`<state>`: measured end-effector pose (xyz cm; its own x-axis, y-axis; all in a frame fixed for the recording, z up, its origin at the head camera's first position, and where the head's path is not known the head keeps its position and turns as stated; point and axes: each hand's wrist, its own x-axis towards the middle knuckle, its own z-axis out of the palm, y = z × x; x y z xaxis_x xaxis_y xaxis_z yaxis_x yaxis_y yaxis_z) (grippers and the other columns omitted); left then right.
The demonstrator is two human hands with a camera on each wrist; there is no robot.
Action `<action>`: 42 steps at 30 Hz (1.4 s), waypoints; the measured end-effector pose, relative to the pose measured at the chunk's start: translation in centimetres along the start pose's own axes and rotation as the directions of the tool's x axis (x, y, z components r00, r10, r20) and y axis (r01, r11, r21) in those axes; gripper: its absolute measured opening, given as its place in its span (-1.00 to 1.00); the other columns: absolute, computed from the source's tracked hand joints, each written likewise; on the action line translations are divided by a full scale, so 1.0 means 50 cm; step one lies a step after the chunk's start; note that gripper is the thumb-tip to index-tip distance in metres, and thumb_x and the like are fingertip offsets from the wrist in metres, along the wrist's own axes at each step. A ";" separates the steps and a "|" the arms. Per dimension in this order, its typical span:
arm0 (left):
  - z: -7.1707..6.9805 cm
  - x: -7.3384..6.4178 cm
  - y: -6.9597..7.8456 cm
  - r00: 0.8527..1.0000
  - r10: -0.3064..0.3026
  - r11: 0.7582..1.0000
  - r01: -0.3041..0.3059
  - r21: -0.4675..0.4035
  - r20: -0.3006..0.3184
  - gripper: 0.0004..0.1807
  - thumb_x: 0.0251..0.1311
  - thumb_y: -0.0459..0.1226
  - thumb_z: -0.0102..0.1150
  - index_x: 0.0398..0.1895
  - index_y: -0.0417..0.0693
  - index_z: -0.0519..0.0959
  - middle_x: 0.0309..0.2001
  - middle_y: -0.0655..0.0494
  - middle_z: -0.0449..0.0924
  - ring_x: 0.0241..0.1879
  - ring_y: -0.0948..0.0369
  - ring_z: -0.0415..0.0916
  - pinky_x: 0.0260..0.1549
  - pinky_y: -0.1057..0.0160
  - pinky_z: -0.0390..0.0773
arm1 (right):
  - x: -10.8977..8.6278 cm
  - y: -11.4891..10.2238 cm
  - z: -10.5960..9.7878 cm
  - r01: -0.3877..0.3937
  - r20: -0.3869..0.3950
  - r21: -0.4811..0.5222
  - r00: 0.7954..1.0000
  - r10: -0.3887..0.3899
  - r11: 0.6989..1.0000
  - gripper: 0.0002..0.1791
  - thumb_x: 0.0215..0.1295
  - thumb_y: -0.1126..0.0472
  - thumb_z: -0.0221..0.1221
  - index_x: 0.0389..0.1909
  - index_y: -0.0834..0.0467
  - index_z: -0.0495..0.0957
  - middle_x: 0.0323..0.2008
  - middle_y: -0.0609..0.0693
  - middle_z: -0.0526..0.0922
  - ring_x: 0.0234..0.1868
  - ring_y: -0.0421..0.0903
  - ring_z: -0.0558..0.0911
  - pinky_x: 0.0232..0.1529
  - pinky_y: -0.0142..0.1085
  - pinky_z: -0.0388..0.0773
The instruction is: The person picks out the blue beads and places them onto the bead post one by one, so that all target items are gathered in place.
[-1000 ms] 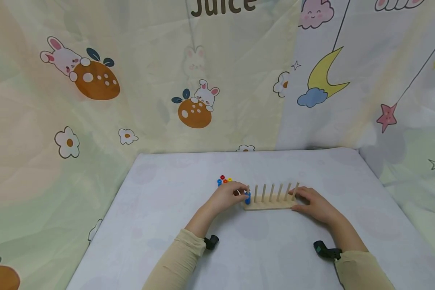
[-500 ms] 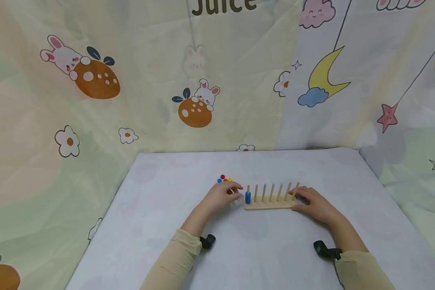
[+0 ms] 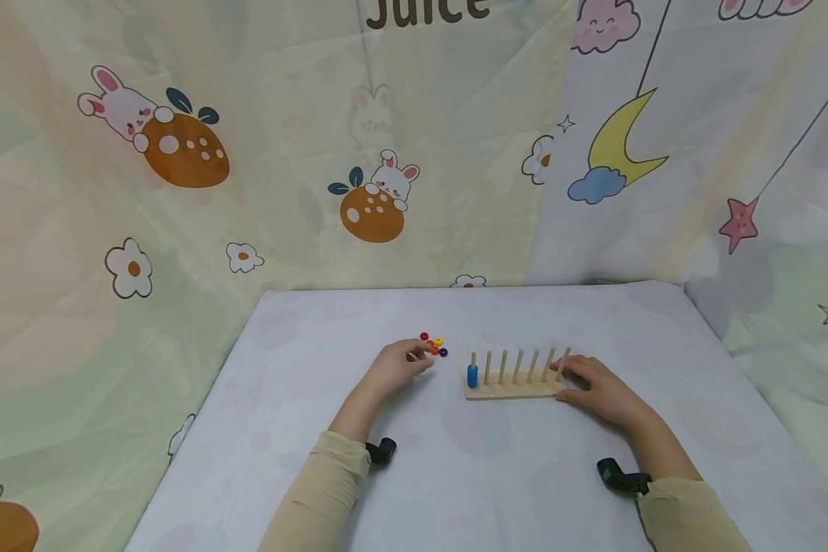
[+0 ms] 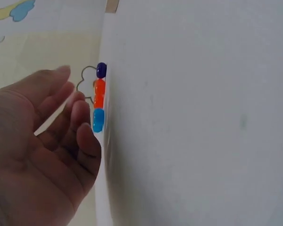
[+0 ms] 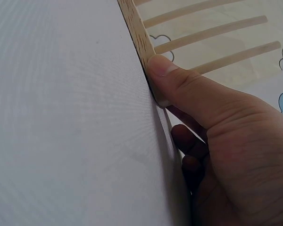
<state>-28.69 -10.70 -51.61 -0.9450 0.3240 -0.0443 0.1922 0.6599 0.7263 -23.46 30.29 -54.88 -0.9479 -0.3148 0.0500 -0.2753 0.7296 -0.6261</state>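
Observation:
My left hand [image 3: 395, 364] is beside a small cluster of loose beads, its fingertips right at them and its fingers loosely bent. In the left wrist view, nothing sits between thumb and fingers; a dark blue bead [image 4: 101, 70], orange-red beads [image 4: 99, 94] and a light blue bead [image 4: 98, 120] lie beyond the fingertips. A wooden peg board [image 3: 514, 394] with a row of upright pegs stands to the right. Blue beads [image 3: 472, 376] are stacked on its leftmost peg. My right hand [image 3: 603, 389] grips the board's right end, the thumb [image 5: 162, 70] pressed on the front edge.
A red bead [image 3: 424, 336] and a yellow bead [image 3: 438, 341] lie at the back of the cluster. The white-covered table [image 3: 510, 475] ends at a printed cloth backdrop [image 3: 283, 153]. Each wrist wears a black camera [image 3: 382, 451].
My left hand has let go of the blue beads on the leftmost peg and moved left to the loose beads. My right hand and the peg board have stayed in place.

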 end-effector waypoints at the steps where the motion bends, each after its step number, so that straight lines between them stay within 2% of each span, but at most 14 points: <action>1: -0.002 0.000 -0.004 1.000 -0.013 1.000 0.013 0.002 -0.006 -0.72 0.26 -0.10 0.29 0.02 0.11 0.64 -0.22 0.22 0.62 -0.20 0.23 0.54 -0.27 0.27 0.55 | 0.000 0.000 0.000 0.001 -0.001 0.000 1.000 -0.001 1.000 -0.39 0.18 -0.18 0.33 0.21 -0.03 0.52 0.30 0.14 0.44 0.36 0.21 0.30 0.28 0.25 0.22; 11: -0.009 0.010 -0.033 0.997 -0.048 0.997 0.051 0.051 -0.057 -0.71 0.28 -0.11 0.27 0.04 0.11 0.63 -0.21 0.19 0.64 -0.14 0.20 0.55 -0.12 0.17 0.55 | -0.002 0.000 0.002 0.006 -0.016 -0.004 1.000 -0.006 1.000 -0.40 0.17 -0.18 0.33 0.20 -0.03 0.53 0.29 0.15 0.45 0.35 0.22 0.30 0.27 0.25 0.23; 20: -0.006 0.021 -0.046 0.994 -0.068 0.994 0.074 0.074 -0.082 -0.73 0.28 -0.13 0.26 0.03 0.13 0.63 -0.28 0.22 0.60 -0.24 0.24 0.49 -0.18 0.21 0.50 | -0.001 0.000 0.000 0.006 -0.015 0.002 1.000 -0.006 1.000 -0.40 0.16 -0.18 0.34 0.20 -0.04 0.53 0.26 0.11 0.48 0.34 0.19 0.32 0.27 0.23 0.24; 33: -0.004 0.017 -0.042 0.996 -0.053 0.996 0.058 0.071 -0.073 -0.76 0.27 -0.14 0.28 -0.02 0.13 0.64 -0.28 0.22 0.60 -0.22 0.22 0.49 -0.15 0.19 0.50 | -0.001 -0.001 -0.001 0.016 -0.013 0.012 1.000 -0.016 1.000 -0.42 0.17 -0.16 0.33 0.19 -0.04 0.53 0.25 0.13 0.49 0.33 0.21 0.32 0.27 0.24 0.22; 42: 0.001 0.030 -0.052 0.997 -0.055 0.992 0.061 0.114 -0.051 -0.77 0.27 -0.08 0.28 -0.04 0.17 0.64 -0.29 0.25 0.57 -0.23 0.22 0.46 -0.17 0.22 0.48 | -0.002 -0.001 0.001 0.026 -0.024 -0.007 0.999 -0.026 1.000 -0.43 0.17 -0.14 0.35 0.18 -0.03 0.54 0.24 0.11 0.50 0.32 0.19 0.33 0.25 0.21 0.24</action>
<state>-30.62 -11.89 -53.61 -0.9664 0.2522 -0.0491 0.1636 0.7512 0.6395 -23.36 30.26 -54.88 -0.9438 -0.3193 0.0849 -0.3011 0.7256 -0.6188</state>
